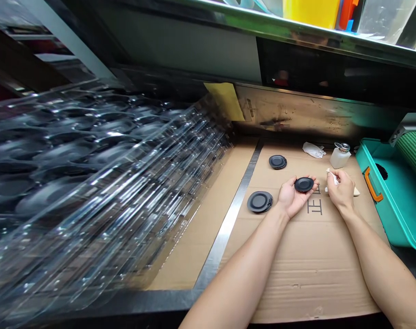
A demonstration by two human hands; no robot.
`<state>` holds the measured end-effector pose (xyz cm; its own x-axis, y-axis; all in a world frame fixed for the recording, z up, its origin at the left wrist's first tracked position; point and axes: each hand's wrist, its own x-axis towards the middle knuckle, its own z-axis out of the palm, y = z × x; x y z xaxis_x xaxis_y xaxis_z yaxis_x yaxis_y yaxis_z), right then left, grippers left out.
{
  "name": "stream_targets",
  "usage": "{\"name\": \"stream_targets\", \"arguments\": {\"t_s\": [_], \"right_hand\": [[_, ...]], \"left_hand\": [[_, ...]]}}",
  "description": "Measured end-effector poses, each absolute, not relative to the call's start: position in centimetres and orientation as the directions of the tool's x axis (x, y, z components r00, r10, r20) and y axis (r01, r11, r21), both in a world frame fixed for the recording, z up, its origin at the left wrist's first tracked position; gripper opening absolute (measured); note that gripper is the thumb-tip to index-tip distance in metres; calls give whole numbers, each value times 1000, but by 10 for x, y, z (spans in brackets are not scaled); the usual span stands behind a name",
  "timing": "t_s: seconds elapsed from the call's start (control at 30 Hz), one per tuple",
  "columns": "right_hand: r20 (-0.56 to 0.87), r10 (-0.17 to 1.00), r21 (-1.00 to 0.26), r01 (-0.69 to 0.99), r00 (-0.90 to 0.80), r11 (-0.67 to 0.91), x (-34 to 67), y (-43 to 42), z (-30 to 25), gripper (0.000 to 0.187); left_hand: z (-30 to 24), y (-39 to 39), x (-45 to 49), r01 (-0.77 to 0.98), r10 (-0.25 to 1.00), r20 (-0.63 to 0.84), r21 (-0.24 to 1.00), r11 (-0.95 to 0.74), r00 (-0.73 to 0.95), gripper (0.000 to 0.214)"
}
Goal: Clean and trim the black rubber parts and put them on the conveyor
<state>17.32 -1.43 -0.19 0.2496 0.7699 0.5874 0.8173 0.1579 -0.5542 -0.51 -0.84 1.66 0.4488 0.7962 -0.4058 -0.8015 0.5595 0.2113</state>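
Observation:
My left hand (292, 198), palm up, holds a small black round plastic part (304, 184) on its fingers. A pinch of my right hand (342, 188) grips a white cloth (333, 178), a little to the right of that part. Left of my hands, a larger black round part (260, 201) lies on the cardboard, seemingly on top of another piece. Farther back sits another black round part (278, 161). Beneath my right hand a pale object (356, 192) is mostly hidden. The cardboard (297, 256) carries black marker strokes between my wrists.
Tall stacks of clear plastic trays (101, 196) with dark round parts fill the left side. A white pump bottle (340, 155) and a crumpled white cloth (313, 150) stand at the back. To the right are a teal bin (396, 228) and a green conveyor belt (415, 148). A shelf overhangs.

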Motion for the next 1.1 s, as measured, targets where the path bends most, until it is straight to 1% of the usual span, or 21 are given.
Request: {"name": "stream_targets", "arguments": {"t_s": [0.17,0.37,0.43,0.5,0.57,0.63,0.67,0.73,0.8,0.87,0.97,1.1], "right_hand": [[583,772,-566,809,253,162,171,-16,-1,22],[590,765,-571,803,258,170,173,-16,3,21],[586,765,-578,800,268,162,171,-17,6,21],[596,761,-574,799,255,181,163,-22,12,21],[611,773,-541,803,170,251,151,-28,17,21],[601,798,-475,817,32,326,137,-34,19,21],[582,813,-439,834,-20,335,132,-36,20,22],[536,844,-379,886,-25,268,127,-38,19,23],[500,864,-350,926,56,143,129,-39,19,23],[458,881,-346,937,120,52,134,-40,20,22],[389,911,-333,943,139,-2,139,-42,24,19],[343,926,-291,955,157,-54,142,-41,26,30]], "left_hand": [[21,-9,-7,-819,786,-428,160,551,445,41],[21,-9,-9,-810,786,-418,173,560,454,41],[20,-9,-9,-799,790,-409,201,566,457,41],[16,-10,-7,-780,805,-372,260,569,463,39],[12,-11,-3,-762,830,-312,340,551,462,32],[8,-12,2,-750,851,-256,402,525,458,25],[7,-12,4,-749,858,-237,419,514,456,24],[4,-12,6,-754,866,-222,427,500,448,25],[4,-12,6,-764,872,-237,421,489,428,28],[4,-10,4,-778,875,-270,403,483,403,30],[6,-7,-1,-802,868,-306,349,485,392,32],[10,-4,-7,-833,864,-329,281,476,382,37]]}}
